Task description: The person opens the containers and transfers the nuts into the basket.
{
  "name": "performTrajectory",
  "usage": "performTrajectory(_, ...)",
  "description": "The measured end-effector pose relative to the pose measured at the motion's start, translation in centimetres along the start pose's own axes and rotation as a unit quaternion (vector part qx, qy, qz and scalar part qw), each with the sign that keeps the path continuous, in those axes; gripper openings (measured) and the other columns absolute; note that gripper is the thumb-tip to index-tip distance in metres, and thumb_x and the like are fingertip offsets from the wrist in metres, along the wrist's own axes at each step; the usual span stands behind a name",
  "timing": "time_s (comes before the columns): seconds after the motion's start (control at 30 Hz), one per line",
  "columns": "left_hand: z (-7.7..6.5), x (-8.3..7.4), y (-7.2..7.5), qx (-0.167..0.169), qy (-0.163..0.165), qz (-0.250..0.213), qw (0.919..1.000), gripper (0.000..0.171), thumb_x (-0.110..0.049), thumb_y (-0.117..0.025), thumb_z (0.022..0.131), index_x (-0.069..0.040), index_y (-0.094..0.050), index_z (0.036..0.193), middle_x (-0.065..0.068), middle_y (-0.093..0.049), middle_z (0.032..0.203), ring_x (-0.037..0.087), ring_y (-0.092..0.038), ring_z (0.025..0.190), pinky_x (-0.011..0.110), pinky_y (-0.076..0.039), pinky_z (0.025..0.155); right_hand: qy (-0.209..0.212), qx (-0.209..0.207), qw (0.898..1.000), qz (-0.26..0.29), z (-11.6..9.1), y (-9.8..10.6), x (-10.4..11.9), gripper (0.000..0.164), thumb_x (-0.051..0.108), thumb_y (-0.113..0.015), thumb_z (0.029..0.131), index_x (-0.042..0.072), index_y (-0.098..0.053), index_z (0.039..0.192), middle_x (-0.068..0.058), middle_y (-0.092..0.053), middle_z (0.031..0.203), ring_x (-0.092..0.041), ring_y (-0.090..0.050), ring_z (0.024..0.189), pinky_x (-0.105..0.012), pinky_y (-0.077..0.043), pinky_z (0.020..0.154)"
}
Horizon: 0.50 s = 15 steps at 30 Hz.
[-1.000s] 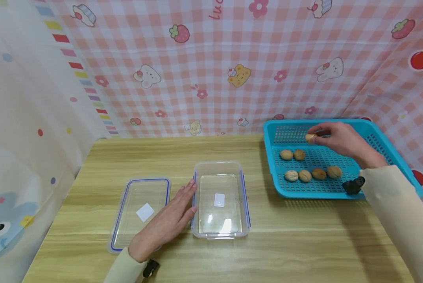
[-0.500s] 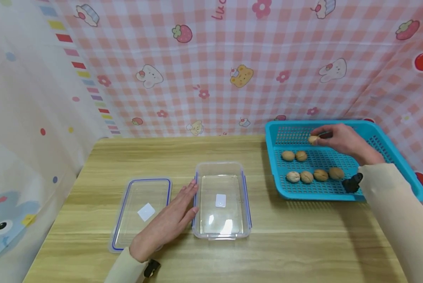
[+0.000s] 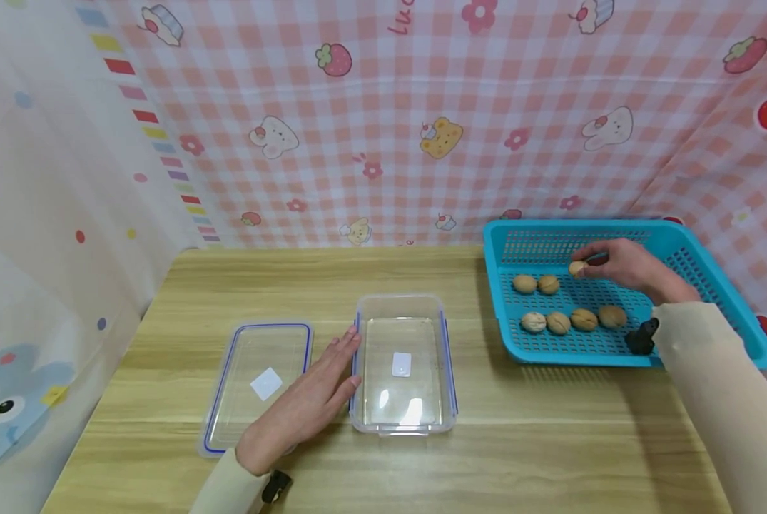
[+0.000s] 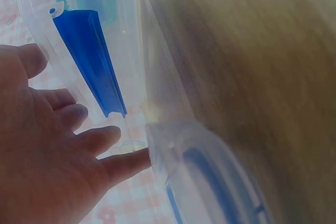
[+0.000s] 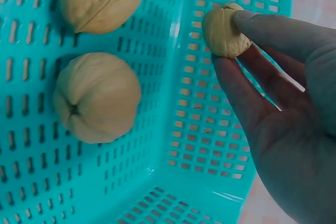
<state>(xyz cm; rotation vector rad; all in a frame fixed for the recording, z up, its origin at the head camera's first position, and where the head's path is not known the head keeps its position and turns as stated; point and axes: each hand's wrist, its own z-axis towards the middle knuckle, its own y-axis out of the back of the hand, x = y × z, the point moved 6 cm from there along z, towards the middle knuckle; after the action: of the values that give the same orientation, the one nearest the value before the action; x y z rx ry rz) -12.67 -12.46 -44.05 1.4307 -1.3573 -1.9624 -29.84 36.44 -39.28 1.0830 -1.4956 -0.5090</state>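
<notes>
Between thumb and fingers my right hand (image 3: pixel 633 268) pinches a walnut (image 5: pixel 226 31) above the turquoise basket (image 3: pixel 505 343). Inside that basket, two walnuts (image 3: pixel 536 284) sit toward the back left and a row of several more walnuts (image 3: pixel 571 320) lies along the front. My left hand (image 3: pixel 302 400) lies with extended fingers against the left side of a clear plastic container (image 3: pixel 402 400), whose blue side latch (image 4: pixel 89 56) shows in the left wrist view. The container holds only a small white label (image 3: pixel 401 364). Under and left of the left hand is the container's blue-sealed lid (image 3: pixel 248 357).
The wooden table (image 3: pixel 486 457) meets a pink checked cloth (image 3: pixel 332 178) hung behind it. A white cloth (image 3: pixel 56 200) with cartoon prints hangs at the left. The basket's raised walls stand close to the cloth at the right.
My right hand, pinching the walnut, has lowered slightly toward the basket floor and shifted a little right. The left hand stays against the container.
</notes>
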Motion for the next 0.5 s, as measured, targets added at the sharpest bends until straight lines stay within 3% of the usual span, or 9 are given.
performTrajectory(0.5, 0.0, -0.1, 0.1, 0.006, 0.003, 0.002, 1.0, 0.064, -0.034, -0.044, 0.112, -0.01, -0.02, 0.166, 0.006, -0.012, 0.173, 0.032, -0.018, 0.157, 0.053, -0.022, 0.125, 0.003, 0.023, 1.0, -0.018, 0.6, -1.6, -1.3, 0.041, 0.017, -0.067, 0.102, -0.006, -0.062, 0.135, -0.034, -0.058, 0.135, -0.051, -0.06, 0.116, -0.065, -0.051, 0.092)
